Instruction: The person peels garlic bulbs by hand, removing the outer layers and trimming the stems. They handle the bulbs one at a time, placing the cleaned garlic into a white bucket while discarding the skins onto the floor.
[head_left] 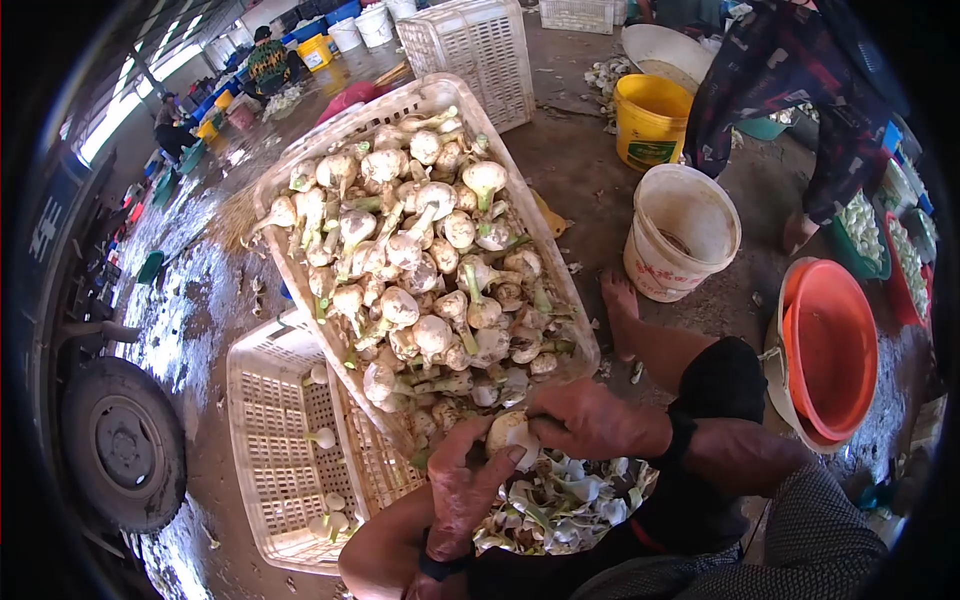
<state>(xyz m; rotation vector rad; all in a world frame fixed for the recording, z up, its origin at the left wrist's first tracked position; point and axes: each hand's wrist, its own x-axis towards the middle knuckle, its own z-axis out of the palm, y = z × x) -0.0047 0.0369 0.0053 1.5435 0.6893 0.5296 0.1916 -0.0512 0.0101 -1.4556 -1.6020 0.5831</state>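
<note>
A pale garlic bulb (512, 437) is between my two hands at the near edge of a crate. My left hand (466, 480) has its fingers and thumb around the bulb's left side. From the right, my right hand (595, 418) presses curled fingers against the same bulb; whether a tool is in them cannot be made out. Just beyond lies a slatted crate (585, 325) heaped with soil-stained garlic bulbs (432, 335) on short green stems. Below my hands, loose peeled skins (575, 505) form a pile between my legs.
A second crate (262, 440) with a few bulbs stands at left, under the full one. To the right are a white bucket (683, 235), a yellow bucket (650, 125) and a red basin (830, 350). Another person's legs (800, 90) are at upper right. A vehicle wheel (125, 445) stands far left.
</note>
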